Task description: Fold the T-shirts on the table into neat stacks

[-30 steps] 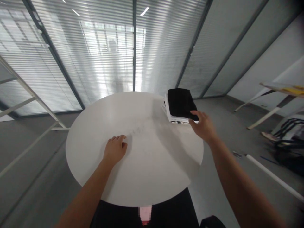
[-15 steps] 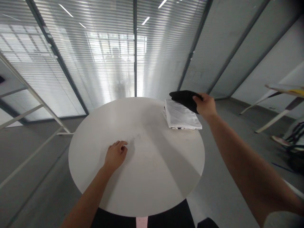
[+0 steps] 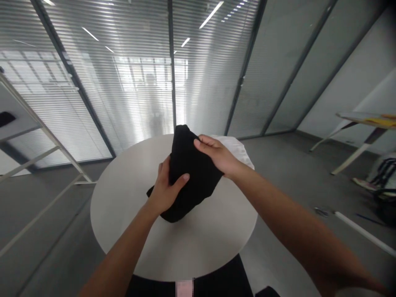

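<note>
Now my left grip (image 3: 163, 192) and right grip (image 3: 216, 154) clenched on black cloth (image 3: 188, 173); white cloth (image 3: 238, 148) remains on surface (image 3: 198, 247) behind.

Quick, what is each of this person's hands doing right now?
Left hand: closed, holding a black garment.
Right hand: closed on the same garment, fingers over its upper edge.

Office, by all signs; glass partitions (image 3: 130, 90) with slatted blinds run along the far side and on to the right; strip lights (image 3: 211, 15) show overhead; grey floor (image 3: 272, 165) throughout; round white table (image 3: 198, 255) near; low folding table (image 3: 361, 119) far right.
</note>
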The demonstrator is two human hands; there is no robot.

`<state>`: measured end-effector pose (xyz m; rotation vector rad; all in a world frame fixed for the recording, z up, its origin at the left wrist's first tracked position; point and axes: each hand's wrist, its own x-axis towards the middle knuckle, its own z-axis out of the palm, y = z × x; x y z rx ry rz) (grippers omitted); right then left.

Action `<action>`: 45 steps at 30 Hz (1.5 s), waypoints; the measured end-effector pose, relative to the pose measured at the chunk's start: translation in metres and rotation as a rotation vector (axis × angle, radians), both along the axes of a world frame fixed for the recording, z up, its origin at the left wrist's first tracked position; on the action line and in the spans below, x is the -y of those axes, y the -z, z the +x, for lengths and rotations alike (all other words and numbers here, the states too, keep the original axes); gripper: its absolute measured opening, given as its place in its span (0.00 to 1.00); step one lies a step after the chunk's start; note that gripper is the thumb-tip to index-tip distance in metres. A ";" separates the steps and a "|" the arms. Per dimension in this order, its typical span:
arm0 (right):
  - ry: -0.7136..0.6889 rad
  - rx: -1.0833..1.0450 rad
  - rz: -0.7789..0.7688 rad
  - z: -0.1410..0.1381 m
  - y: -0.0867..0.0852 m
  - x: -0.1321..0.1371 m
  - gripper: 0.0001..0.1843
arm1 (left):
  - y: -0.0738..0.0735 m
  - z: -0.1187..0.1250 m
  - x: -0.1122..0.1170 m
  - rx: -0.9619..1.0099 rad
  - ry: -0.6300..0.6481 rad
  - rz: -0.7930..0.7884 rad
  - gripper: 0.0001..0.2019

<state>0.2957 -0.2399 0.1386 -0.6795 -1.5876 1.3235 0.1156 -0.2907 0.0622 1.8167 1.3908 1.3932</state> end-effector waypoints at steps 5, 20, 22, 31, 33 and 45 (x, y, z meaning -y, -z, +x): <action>0.064 0.046 -0.033 -0.010 0.002 -0.002 0.18 | 0.003 -0.022 0.025 -0.098 -0.248 -0.020 0.18; 0.523 0.230 -0.255 0.004 0.011 -0.055 0.08 | -0.111 -0.096 0.009 -0.110 -0.269 0.268 0.13; 0.415 0.516 -0.241 0.014 0.018 -0.048 0.09 | -0.102 -0.091 0.030 -0.194 -0.006 0.086 0.11; 0.582 1.752 0.279 0.042 0.031 0.013 0.35 | -0.050 -0.055 0.085 -0.481 0.709 -0.420 0.16; 0.500 1.704 0.508 0.041 0.041 0.018 0.43 | -0.046 -0.054 0.080 -0.441 0.711 -0.446 0.14; -0.397 0.889 0.049 0.044 0.074 -0.045 0.22 | -0.041 -0.109 0.073 -0.272 0.686 -0.583 0.14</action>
